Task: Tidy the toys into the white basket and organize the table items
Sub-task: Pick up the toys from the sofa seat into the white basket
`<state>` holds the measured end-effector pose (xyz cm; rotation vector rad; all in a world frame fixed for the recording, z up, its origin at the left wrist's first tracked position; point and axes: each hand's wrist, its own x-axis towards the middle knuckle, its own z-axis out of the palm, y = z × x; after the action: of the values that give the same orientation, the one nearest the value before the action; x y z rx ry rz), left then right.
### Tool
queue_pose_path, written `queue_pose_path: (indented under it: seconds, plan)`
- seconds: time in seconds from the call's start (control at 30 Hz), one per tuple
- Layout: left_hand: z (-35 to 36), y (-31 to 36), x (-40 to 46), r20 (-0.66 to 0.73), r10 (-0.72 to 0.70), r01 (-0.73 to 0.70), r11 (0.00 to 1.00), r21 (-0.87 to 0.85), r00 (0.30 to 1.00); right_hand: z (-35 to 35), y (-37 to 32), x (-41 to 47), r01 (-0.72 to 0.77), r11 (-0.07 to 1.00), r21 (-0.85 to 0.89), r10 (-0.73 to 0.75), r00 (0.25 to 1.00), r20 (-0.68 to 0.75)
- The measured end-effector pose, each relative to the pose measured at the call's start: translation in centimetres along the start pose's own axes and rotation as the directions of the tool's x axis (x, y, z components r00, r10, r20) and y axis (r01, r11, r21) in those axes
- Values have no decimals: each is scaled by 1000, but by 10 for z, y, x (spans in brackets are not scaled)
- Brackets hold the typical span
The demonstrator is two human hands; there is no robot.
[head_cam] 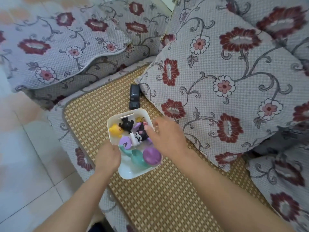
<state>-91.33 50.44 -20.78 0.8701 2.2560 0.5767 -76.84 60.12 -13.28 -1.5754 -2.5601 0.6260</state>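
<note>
Low in the frame, both forearms reach in over the woven mat (158, 190). The left hand (107, 159) curls round the near-left rim of the white basket (128, 173) at centre frame; the right hand (167, 136), fingers loosely spread, rests on its right rim above the toys (133, 136). Just beyond the basket, a dark toy car (134, 97) lies against the floral cushion (217, 77).

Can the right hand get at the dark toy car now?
Probably yes. The car lies uncovered on the woven mat, just beyond the basket, against the cushion. The right hand hovers at the basket's far rim with nothing between them.
</note>
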Motion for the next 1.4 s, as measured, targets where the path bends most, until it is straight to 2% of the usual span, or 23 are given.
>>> queue_pose_path:
  seconds: [0.13,0.23,0.3,0.4,0.5,0.63,0.77,1.0,1.13,1.27,1.33,1.4]
  plan:
    - [-31,-9,51,18,82,-82,997,7,996,29,-3,87,-156,966,206,173,982,-70]
    - [-50,-29,101,31,59,-61,996,65,998,66,-2,153,-283,933,220,306,949,-77]
    - [-61,-35,123,33,66,-68,994,80,997,87,1,183,-373,902,216,387,922,-22]
    - [-71,-46,158,54,70,-75,991,113,996,121,0,219,-534,823,194,514,845,146]
    - [-76,-52,181,50,90,-96,987,131,995,143,-1,236,-601,784,154,571,796,201]
    - [-78,-52,199,80,108,-120,978,173,991,162,-2,242,-615,783,96,588,781,208]
    - [-75,-58,216,93,153,-165,976,141,984,167,-2,247,-605,793,70,585,789,186]
    - [-76,-48,219,100,175,-192,962,194,979,131,6,235,-594,772,227,568,805,174]
    - [-74,-33,210,152,211,-237,954,181,966,85,7,206,-492,819,297,479,870,120]
    - [-73,-8,188,191,254,-291,935,200,948,31,2,169,-373,812,448,366,925,107]
    - [-71,5,175,213,279,-320,928,193,936,7,-4,151,-298,841,451,278,954,111]
    - [-68,17,160,239,300,-343,924,167,924,-10,-7,132,-211,903,375,176,976,126]
